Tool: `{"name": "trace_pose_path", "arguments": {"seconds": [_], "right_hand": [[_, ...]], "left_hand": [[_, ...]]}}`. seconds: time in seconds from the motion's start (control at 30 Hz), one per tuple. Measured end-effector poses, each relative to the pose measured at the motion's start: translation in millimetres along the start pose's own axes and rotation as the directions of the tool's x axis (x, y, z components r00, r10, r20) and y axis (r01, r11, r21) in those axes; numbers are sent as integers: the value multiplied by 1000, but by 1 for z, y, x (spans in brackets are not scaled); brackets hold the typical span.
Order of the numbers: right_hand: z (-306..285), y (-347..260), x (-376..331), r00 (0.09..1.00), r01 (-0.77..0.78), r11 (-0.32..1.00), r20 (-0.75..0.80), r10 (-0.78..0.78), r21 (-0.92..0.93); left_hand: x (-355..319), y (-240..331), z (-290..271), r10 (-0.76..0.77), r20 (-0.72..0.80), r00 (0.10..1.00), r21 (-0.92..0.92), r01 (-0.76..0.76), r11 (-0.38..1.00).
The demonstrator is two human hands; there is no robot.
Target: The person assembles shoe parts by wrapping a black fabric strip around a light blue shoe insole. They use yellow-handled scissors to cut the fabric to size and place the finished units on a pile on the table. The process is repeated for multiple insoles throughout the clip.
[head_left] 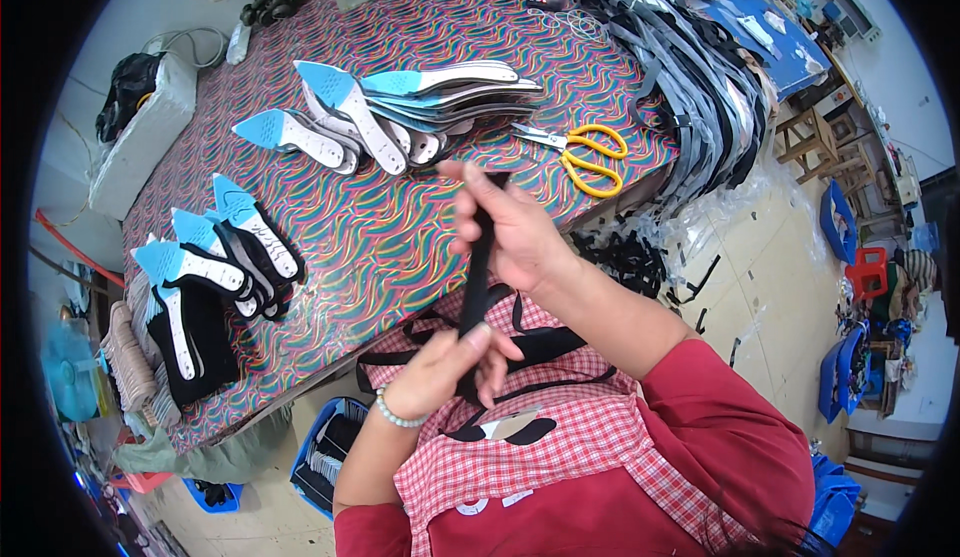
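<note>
While the left hand (450, 362) grips the lower part of a black strap (478, 282), the right hand (522, 242) has the upper part pinched, so it runs pretty straight between them over the near edge of the table (370, 242). Blue-tipped insoles (365, 129) sit fanned toward the table's far side, and another batch (262, 244) is stacked at its left end, with a decent stretch of patterned surface between. Yellow-handled scissors (569, 147) lie near the table's right end, where gray and black bands (705, 92) spill over the edge.
</note>
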State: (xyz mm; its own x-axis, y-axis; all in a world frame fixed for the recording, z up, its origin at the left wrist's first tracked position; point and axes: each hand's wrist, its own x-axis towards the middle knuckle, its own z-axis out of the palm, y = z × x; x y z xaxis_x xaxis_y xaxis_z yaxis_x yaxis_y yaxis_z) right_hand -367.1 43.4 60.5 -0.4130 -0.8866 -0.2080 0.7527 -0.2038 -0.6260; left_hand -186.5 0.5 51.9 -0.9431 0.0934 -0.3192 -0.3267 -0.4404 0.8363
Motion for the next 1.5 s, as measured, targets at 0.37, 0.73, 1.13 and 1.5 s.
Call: {"name": "trace_pose_path", "arguments": {"seconds": [0.37,0.73,1.13,1.5], "right_hand": [[-55,18,113,540,671,-255,694,-476,-696],[-65,11,130,635,640,-40,558,-535,-767],[-38,46,61,470,816,-239,845,-255,-526],[-26,49,76,406,769,-510,911,-78,-386]], "left_hand": [[147,68,-181,760,-605,235,790,297,537],[20,206,-177,461,-787,410,310,-384,870],[70,85,-177,487,-444,752,893,330,305],[69,132,-170,72,-544,836,777,469,420]]}}
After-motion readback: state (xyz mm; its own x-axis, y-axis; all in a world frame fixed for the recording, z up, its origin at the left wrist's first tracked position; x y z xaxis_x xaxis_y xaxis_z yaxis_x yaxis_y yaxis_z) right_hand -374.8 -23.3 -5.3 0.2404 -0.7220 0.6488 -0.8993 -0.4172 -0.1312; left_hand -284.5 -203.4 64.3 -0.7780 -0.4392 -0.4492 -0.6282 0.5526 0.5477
